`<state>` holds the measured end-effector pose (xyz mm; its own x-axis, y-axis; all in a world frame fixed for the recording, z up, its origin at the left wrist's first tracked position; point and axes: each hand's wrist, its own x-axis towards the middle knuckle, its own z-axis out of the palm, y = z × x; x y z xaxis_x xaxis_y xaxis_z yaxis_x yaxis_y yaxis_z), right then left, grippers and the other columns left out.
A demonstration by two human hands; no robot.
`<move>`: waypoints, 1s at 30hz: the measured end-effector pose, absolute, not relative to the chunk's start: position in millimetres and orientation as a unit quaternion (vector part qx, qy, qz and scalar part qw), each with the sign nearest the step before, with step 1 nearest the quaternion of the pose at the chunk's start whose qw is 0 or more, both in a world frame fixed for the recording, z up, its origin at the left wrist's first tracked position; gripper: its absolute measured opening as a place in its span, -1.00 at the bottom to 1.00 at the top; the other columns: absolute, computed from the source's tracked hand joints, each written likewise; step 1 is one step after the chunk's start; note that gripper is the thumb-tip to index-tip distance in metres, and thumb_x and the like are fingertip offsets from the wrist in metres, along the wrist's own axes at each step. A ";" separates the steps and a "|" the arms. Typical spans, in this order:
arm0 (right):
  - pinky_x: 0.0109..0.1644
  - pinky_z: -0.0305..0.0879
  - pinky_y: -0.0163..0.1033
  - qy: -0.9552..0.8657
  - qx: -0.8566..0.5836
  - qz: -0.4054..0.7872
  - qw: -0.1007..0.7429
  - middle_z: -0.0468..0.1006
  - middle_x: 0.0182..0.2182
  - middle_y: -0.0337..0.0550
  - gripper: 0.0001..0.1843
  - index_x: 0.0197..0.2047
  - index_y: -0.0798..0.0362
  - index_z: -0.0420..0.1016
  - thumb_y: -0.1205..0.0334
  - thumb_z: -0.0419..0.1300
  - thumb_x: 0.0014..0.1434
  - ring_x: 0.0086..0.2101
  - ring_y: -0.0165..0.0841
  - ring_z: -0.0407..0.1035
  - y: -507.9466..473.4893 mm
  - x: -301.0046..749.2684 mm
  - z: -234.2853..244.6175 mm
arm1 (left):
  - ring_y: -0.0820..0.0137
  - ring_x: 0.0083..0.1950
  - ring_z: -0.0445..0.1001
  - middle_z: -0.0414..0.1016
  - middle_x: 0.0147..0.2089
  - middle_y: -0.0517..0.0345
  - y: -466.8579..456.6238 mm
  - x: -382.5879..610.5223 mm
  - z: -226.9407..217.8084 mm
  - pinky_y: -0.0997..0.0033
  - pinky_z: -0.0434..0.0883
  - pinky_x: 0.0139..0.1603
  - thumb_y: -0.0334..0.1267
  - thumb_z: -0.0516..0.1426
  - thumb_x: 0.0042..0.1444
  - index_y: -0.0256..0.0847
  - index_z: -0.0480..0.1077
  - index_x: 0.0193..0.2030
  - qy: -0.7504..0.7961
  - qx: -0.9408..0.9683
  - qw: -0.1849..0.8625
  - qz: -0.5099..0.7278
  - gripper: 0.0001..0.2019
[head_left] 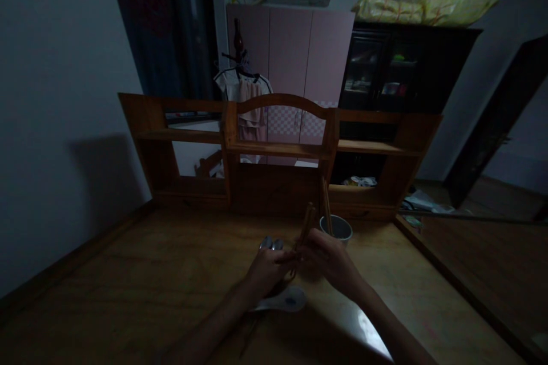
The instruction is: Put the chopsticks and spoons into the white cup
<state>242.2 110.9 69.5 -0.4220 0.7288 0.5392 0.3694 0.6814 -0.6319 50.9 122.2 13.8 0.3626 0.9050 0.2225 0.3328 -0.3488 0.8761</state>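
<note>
Several wooden chopsticks [308, 219] stand nearly upright between my two hands, tilted a little to the right at the top. My left hand [268, 268] is closed, with its thumb against their lower part. Around the same chopsticks, the fingers of my right hand [323, 254] are pinched. Two metal spoons [271, 243] show just beyond my left hand; whether they rest on the table or in that hand is unclear. Below the hands lies a white spoon [287, 300] with a dark mark. A round cup [347, 232] behind my right hand has more chopsticks [327, 208] leaning in it.
The wooden table [192, 285] carries a shelf unit [278, 149] along its far edge. A raised edge strip [445, 262] runs down the right side, and a white wall [64, 125] borders the left. The room is dim.
</note>
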 end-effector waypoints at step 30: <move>-0.29 0.27 -0.32 -0.771 -0.354 0.282 0.448 0.50 -0.37 -0.16 -0.77 -0.34 0.08 0.61 0.14 0.20 0.22 -0.33 -0.36 0.42 134.4 238.4 42.7 | 0.32 -0.22 0.52 0.61 -0.26 0.15 125.6 50.2 13.1 0.42 0.37 -0.16 -0.21 0.15 0.11 -0.11 0.58 -0.19 0.404 0.773 0.340 0.354 -0.81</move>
